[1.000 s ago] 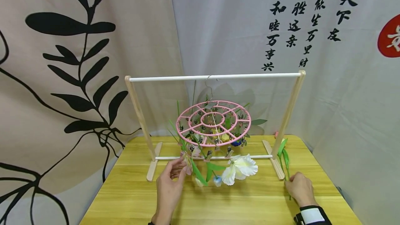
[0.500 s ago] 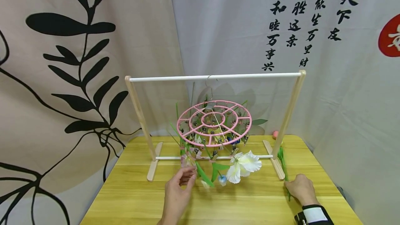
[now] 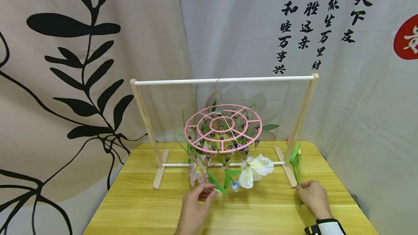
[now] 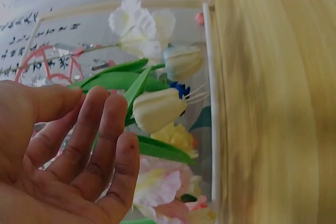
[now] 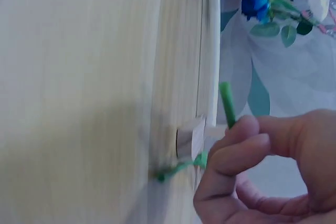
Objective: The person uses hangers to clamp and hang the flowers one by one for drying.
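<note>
My left hand [image 3: 196, 207] is raised in front of the hanging flowers, fingers loosely bent. Its fingertips are by a white tulip [image 4: 157, 109] and its green leaves [image 4: 113, 80]; whether they touch is unclear. A pale blue tulip [image 4: 184, 62], a pink lily [image 3: 198, 172] and a large white flower [image 3: 256, 169] hang alongside. All are below a round pink clip hanger [image 3: 223, 128]. At the right, my right hand [image 3: 314, 197] pinches the green stem [image 5: 227, 103] of a tulip with upright leaves [image 3: 295, 157] and a small pale bud. Another green stem [image 5: 178, 170] shows near the table.
A wooden rack with a white top bar [image 3: 183, 82] stands on the yellow wooden table [image 3: 137, 206] and carries the hanger. Its right foot [image 3: 287, 169] is close to my right hand. A blue rose [image 5: 255, 3] hangs further in. Printed curtains [image 3: 228, 28] form the background.
My left hand has moved right and slightly down, from the pink lily to the white tulip. The hanging flowers have swung right a little. The leaves above my right hand have turned.
</note>
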`<action>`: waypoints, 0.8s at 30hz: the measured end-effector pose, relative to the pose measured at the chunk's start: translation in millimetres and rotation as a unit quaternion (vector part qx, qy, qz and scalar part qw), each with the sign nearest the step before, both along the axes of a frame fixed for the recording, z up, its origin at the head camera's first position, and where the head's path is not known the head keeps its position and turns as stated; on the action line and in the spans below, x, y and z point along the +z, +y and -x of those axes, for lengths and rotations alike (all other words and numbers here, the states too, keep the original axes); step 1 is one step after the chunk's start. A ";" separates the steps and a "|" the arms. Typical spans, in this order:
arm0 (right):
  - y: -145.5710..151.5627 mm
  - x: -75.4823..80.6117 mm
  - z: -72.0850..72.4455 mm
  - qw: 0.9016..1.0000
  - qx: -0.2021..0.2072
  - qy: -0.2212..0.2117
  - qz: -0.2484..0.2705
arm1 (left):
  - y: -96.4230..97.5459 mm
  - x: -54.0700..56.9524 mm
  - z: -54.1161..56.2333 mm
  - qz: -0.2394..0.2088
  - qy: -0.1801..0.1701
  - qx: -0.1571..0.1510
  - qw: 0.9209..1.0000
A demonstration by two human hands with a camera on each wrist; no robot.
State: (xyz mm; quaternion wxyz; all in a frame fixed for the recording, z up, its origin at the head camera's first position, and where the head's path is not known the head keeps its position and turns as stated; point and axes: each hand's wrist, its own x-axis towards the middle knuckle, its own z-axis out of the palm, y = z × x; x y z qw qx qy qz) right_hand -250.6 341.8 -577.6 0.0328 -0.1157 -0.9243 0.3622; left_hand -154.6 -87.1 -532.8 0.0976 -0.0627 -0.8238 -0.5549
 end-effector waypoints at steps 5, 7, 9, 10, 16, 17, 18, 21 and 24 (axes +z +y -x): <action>-15.7 4.3 -7.1 0.998 -0.005 -0.007 0.065 | 6.9 -2.4 -2.3 0.012 0.009 -0.047 0.999; -23.2 5.8 -9.9 0.995 -0.009 -0.003 0.100 | 10.8 -4.0 -2.8 0.020 0.018 -0.066 0.997; -31.2 8.9 -14.1 0.990 -0.013 0.004 0.138 | 15.4 -5.0 -3.1 0.024 0.025 -0.082 0.996; -35.7 10.5 -16.1 0.987 -0.016 0.009 0.159 | 17.9 -5.1 -3.3 0.024 0.026 -0.090 0.995; -67.2 18.6 -31.0 0.956 -0.013 0.011 0.294 | 35.7 -4.1 -4.4 0.006 0.009 -0.121 0.993; -73.5 19.2 -33.7 0.949 -0.013 0.009 0.316 | 39.0 -4.0 -4.6 0.003 0.003 -0.125 0.992; -80.1 20.0 -36.6 0.942 -0.012 0.007 0.335 | 42.2 -4.2 -4.6 0.002 0.001 -0.130 0.992; -100.4 21.2 -46.4 0.922 -0.009 0.000 0.386 | 50.8 -5.5 -4.1 0.000 -0.009 -0.140 0.990; -120.3 22.9 -57.3 0.904 -0.003 -0.006 0.427 | 57.4 -5.6 -3.0 -0.001 -0.019 -0.144 0.989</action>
